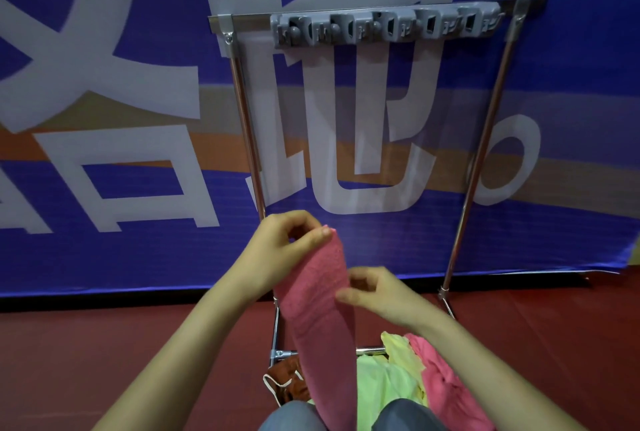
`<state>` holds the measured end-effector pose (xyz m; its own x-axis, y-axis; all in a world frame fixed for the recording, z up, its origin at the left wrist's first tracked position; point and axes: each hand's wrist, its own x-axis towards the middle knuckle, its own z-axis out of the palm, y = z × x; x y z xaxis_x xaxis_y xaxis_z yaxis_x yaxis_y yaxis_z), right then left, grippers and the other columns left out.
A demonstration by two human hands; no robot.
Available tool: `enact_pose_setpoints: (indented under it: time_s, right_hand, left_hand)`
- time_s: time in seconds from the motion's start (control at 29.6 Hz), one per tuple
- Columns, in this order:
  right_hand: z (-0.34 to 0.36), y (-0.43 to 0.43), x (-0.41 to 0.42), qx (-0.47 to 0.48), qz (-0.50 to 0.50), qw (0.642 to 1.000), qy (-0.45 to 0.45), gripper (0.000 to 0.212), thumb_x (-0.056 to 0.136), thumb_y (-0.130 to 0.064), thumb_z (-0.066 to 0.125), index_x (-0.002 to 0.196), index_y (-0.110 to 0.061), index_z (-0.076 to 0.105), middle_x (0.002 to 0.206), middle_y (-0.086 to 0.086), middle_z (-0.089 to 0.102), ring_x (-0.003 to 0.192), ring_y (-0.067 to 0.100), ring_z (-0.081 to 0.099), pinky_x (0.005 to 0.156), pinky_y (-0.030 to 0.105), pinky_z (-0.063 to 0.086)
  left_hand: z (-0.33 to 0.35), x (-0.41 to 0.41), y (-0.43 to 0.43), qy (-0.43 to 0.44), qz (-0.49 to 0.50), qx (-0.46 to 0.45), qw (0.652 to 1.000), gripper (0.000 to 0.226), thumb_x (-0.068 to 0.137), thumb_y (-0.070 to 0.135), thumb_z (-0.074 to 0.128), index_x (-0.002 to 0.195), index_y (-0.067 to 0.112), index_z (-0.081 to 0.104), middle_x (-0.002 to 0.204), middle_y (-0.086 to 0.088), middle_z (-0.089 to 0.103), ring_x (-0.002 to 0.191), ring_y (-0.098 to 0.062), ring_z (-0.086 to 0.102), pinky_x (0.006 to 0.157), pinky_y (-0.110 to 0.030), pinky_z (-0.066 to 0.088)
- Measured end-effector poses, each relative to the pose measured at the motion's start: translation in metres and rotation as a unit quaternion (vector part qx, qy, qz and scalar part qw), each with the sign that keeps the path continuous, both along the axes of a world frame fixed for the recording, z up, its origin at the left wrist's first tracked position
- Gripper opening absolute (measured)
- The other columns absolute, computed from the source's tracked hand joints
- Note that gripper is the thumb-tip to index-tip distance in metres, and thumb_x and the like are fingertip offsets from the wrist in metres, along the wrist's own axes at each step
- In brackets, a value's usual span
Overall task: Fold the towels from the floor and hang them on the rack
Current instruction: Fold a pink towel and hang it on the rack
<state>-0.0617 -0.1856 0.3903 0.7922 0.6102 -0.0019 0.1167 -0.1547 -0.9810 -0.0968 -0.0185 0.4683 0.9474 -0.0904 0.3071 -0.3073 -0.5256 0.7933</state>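
A pink towel (322, 319) hangs lengthwise in front of me, folded into a narrow strip. My left hand (287, 247) pinches its top corner between thumb and fingers. My right hand (377, 292) grips the towel's right edge lower down. Behind the towel stands a metal rack (485, 139) with a grey row of clips (384, 26) along its top bar. On the floor under my arms lie more towels: a light green one (384, 385), a pale yellow one (401, 351), another pink one (446, 382) and a brown one (289, 378).
A blue banner with large white characters (104, 118) covers the wall right behind the rack. The floor (121, 344) is dark red. My knees in grey trousers (294, 416) show at the bottom edge.
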Motion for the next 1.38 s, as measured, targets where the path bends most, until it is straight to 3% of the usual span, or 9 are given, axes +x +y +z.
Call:
enact_pose_setpoints:
  time_s: [0.2, 0.4, 0.54, 0.67, 0.78, 0.98, 1.08, 1.18, 1.38]
  right_hand:
    - [-0.046, 0.0, -0.004, -0.047, 0.02, 0.998, 0.044, 0.022, 0.087, -0.009, 0.055, 0.107, -0.003, 0.061, 0.103, 0.001, 0.064, 0.084, -0.009, 0.059, 0.083, 0.013, 0.046]
    - [-0.033, -0.001, -0.004, 0.005, -0.008, 1.0, 0.017, 0.01, 0.083, -0.007, 0.058, 0.078, -0.016, 0.061, 0.063, -0.017, 0.066, 0.066, -0.013, 0.054, 0.067, 0.008, 0.042]
    - [0.003, 0.003, -0.001, 0.013, 0.026, 0.999, -0.02, 0.022, 0.085, 0.0, 0.054, 0.074, -0.019, 0.061, 0.057, -0.021, 0.062, 0.059, -0.011, 0.052, 0.061, 0.006, 0.04]
    - [0.036, 0.004, 0.0, -0.002, 0.065, 0.996, -0.053, 0.021, 0.086, -0.006, 0.054, 0.079, -0.023, 0.063, 0.063, -0.018, 0.066, 0.063, -0.006, 0.058, 0.062, 0.009, 0.043]
    - [0.049, -0.003, -0.001, -0.003, 0.08, 0.995, -0.053, 0.021, 0.087, -0.005, 0.053, 0.082, -0.023, 0.063, 0.065, -0.018, 0.068, 0.065, -0.006, 0.06, 0.061, 0.008, 0.043]
    - [0.052, -0.019, -0.002, -0.008, 0.088, 0.996, -0.026, 0.019, 0.087, -0.006, 0.052, 0.081, -0.021, 0.063, 0.063, -0.017, 0.067, 0.063, -0.006, 0.06, 0.06, 0.008, 0.043]
    - [0.045, -0.02, -0.003, -0.001, 0.098, 0.995, 0.005, 0.011, 0.08, -0.034, 0.061, 0.076, -0.025, 0.065, 0.062, -0.017, 0.066, 0.061, -0.005, 0.058, 0.06, 0.009, 0.042]
    - [0.028, -0.023, -0.001, -0.022, 0.096, 0.994, 0.043, 0.05, 0.052, -0.075, 0.062, 0.068, -0.028, 0.069, 0.067, -0.016, 0.066, 0.068, -0.003, 0.057, 0.068, 0.014, 0.042]
    - [-0.005, -0.036, 0.002, -0.021, 0.097, 0.989, 0.113, 0.06, 0.042, -0.074, 0.07, 0.072, -0.023, 0.072, 0.072, -0.014, 0.072, 0.071, -0.004, 0.063, 0.071, 0.01, 0.045]
  left_hand:
    - [0.005, 0.0, 0.025, -0.025, 0.056, -0.013, 0.998, 0.014, 0.085, 0.02, 0.056, 0.073, 0.018, 0.063, 0.071, 0.004, 0.062, 0.064, 0.004, 0.058, 0.06, -0.007, 0.046]
    - [-0.025, -0.004, 0.061, 0.018, 0.134, 0.037, 0.99, 0.015, 0.088, 0.022, 0.053, 0.075, 0.02, 0.06, 0.077, 0.003, 0.062, 0.07, -0.004, 0.055, 0.064, -0.018, 0.042]
    - [-0.041, -0.002, 0.043, 0.047, 0.017, 0.053, 0.997, 0.008, 0.089, 0.029, 0.051, 0.09, 0.032, 0.057, 0.098, 0.015, 0.059, 0.09, 0.014, 0.052, 0.08, -0.009, 0.041]
    - [-0.043, -0.001, 0.01, 0.071, -0.074, 0.019, 0.995, 0.054, 0.08, 0.055, 0.038, 0.097, 0.011, 0.063, 0.095, -0.005, 0.065, 0.09, -0.009, 0.059, 0.087, -0.025, 0.046]
    - [-0.039, -0.001, 0.001, 0.078, -0.089, -0.014, 0.993, 0.07, 0.073, 0.063, 0.035, 0.093, 0.0, 0.059, 0.088, -0.02, 0.061, 0.079, -0.024, 0.058, 0.079, -0.036, 0.046]
    - [-0.032, -0.005, -0.012, 0.101, -0.13, -0.09, 0.982, 0.059, 0.075, 0.052, 0.048, 0.077, -0.006, 0.05, 0.07, -0.007, 0.048, 0.061, -0.01, 0.047, 0.057, -0.018, 0.04]
    - [-0.025, -0.008, -0.013, 0.098, -0.114, -0.126, 0.981, 0.048, 0.079, 0.04, 0.049, 0.074, -0.008, 0.048, 0.071, -0.013, 0.047, 0.062, -0.019, 0.046, 0.055, -0.02, 0.041]
    - [-0.015, -0.009, -0.008, 0.086, -0.098, -0.149, 0.98, 0.044, 0.078, 0.035, 0.048, 0.071, -0.008, 0.047, 0.063, -0.007, 0.046, 0.055, -0.012, 0.045, 0.053, -0.017, 0.041]
    - [0.002, -0.01, 0.02, 0.059, -0.025, -0.2, 0.978, 0.031, 0.077, 0.036, 0.052, 0.064, 0.009, 0.049, 0.05, 0.01, 0.049, 0.046, -0.002, 0.044, 0.049, -0.012, 0.041]
